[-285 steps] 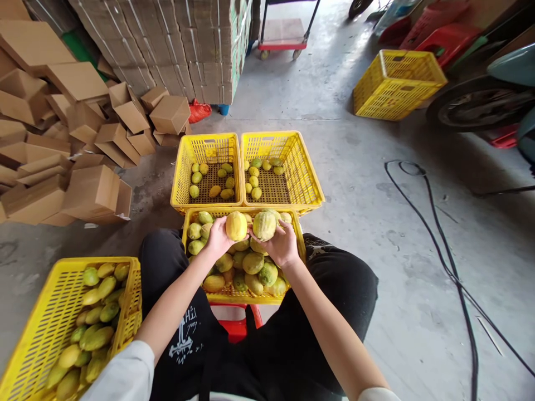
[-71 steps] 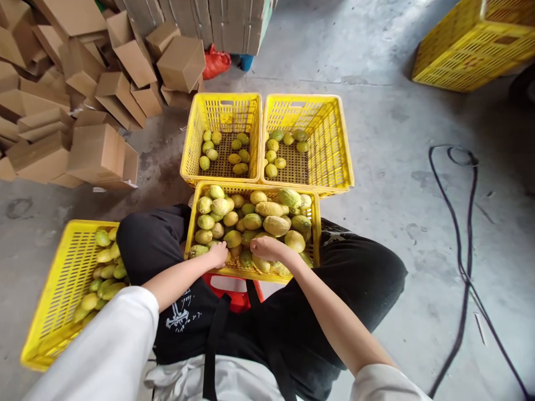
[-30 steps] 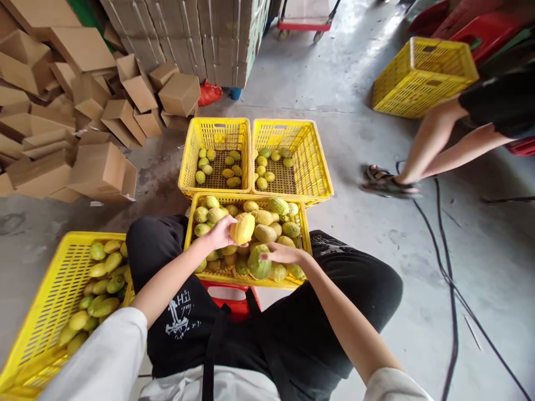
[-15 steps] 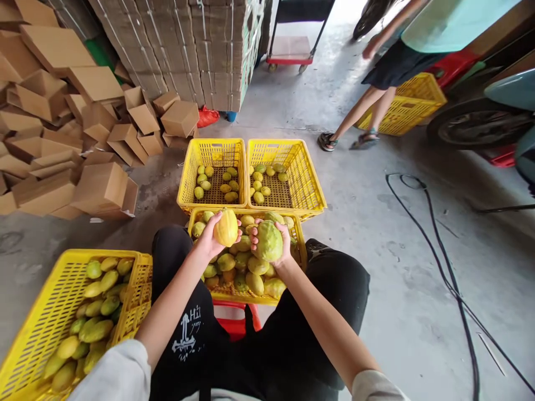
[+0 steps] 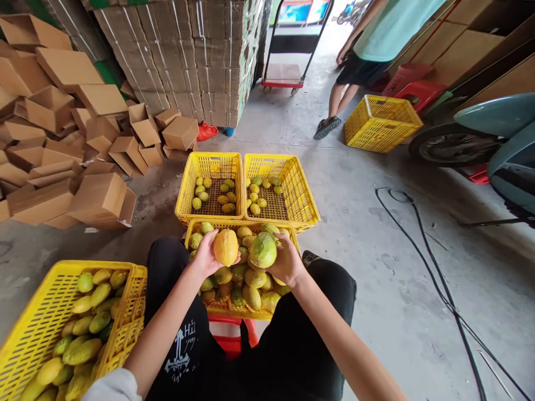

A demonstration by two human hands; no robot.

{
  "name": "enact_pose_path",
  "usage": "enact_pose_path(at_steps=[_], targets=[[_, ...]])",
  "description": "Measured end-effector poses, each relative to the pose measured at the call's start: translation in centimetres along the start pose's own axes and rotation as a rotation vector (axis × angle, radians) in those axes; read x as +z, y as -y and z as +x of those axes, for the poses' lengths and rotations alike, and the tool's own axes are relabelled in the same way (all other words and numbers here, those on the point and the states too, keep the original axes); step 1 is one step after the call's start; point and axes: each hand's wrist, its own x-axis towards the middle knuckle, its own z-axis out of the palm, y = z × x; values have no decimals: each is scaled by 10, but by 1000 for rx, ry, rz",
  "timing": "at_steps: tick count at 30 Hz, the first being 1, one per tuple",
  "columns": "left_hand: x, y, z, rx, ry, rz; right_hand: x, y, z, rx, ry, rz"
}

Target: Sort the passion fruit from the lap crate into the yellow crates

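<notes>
My left hand [image 5: 205, 255] is closed round a yellow-orange papaya [image 5: 226, 247], its fingers wrapped behind the fruit. Beside it, my right hand [image 5: 289, 259] grips a greener papaya [image 5: 263, 250] from its right side. Both fruits are held up over a yellow plastic crate [image 5: 243, 313] between my knees, which is filled with green and yellow papayas [image 5: 252, 297]. Just beyond stand two more yellow crates, the left one [image 5: 180, 207] and the right one [image 5: 307, 192], each with several papayas spread on its floor.
At my left is a yellow crate [image 5: 39, 295] of papayas. Cardboard boxes [image 5: 98, 197] are heaped behind it, near strapped cardboard stacks [image 5: 175, 67]. A hand truck [image 5: 284, 72], a person [image 5: 355, 72], another yellow crate [image 5: 378, 125], a scooter [image 5: 497, 128] and a black cable [image 5: 434, 267] are farther right.
Both papayas have turned in my hands, the right one now showing a different side. The person in the background has stepped away and to the left. My view has tilted up slightly.
</notes>
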Motion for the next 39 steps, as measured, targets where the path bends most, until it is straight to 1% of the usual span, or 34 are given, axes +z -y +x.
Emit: enact_pose_path(at_steps=[3, 5, 7, 10, 12, 14, 16, 18, 22, 25, 28, 32, 35, 37, 39], targets=[[-3, 0, -13, 11, 10, -4, -10, 4, -13, -52, 29, 55], [-3, 3, -16, 6, 24, -44, -14, 2, -14, -72, 46, 134], [0, 7, -13, -18, 42, -141, -14, -5, -10, -82, 63, 278], [6, 15, -3, -15, 56, -325, -9, -23, 2, -90, 29, 555], [9, 20, 3, 12, 34, -403, -6, -34, 8, -96, 60, 642], [9, 25, 7, 0, 5, -429, -3, -42, 11, -66, 110, 657], [9, 28, 8, -27, -4, -408, -1, -48, 11, -6, 130, 649], [9, 31, 8, -22, -10, -378, 2, -51, 11, 32, 115, 634], [11, 34, 6, -27, -50, -401, 6, -50, 11, 15, 71, 615], [10, 34, 3, -40, 15, -512, 5, -45, 10, 2, 103, 673], [8, 31, 1, 5, 84, -599, 0, -38, 6, -45, 177, 724], [7, 29, -2, 77, 119, -599, -8, -34, -2, -133, 232, 716], [8, 29, -4, 94, 189, -578, -10, -35, -7, -144, 246, 663], [8, 30, -4, 100, 220, -546, -10, -38, -9, -160, 297, 663], [7, 32, -3, 116, 217, -514, -8, -40, -10, -193, 364, 694]])
